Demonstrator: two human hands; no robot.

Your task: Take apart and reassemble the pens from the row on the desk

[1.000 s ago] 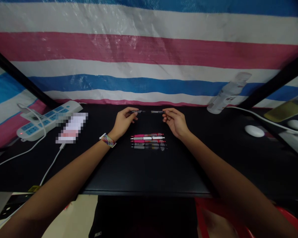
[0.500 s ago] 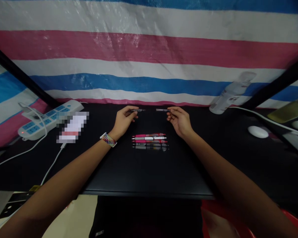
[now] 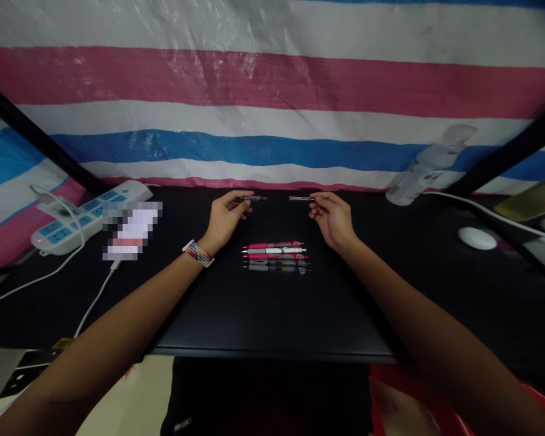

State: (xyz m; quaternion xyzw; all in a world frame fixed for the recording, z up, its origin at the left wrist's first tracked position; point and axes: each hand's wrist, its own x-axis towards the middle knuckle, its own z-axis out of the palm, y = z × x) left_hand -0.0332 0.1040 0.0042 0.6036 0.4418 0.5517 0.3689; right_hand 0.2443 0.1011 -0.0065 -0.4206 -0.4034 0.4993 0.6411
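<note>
My left hand, with a multicoloured woven band on its wrist, pinches a short grey pen piece at the far side of the black table. Opposite it, my right hand grips the end of a slim, light-coloured pen piece between thumb and fingers. The two pieces point at each other with a gap between them. Nearer me lie several pens side by side: a red and pink pen, a white pen, another pink pen and grey clear-barrelled ones.
On the left are a white power strip with a lit red light and a blurred-out phone on a charging cable. At right stand a clear plastic bottle and a white mouse. Striped sheeting hangs behind the table.
My view has tilted down slightly. My right hand and its pen piece have shifted a little to the right, so the gap between the two pieces looks slightly wider.
</note>
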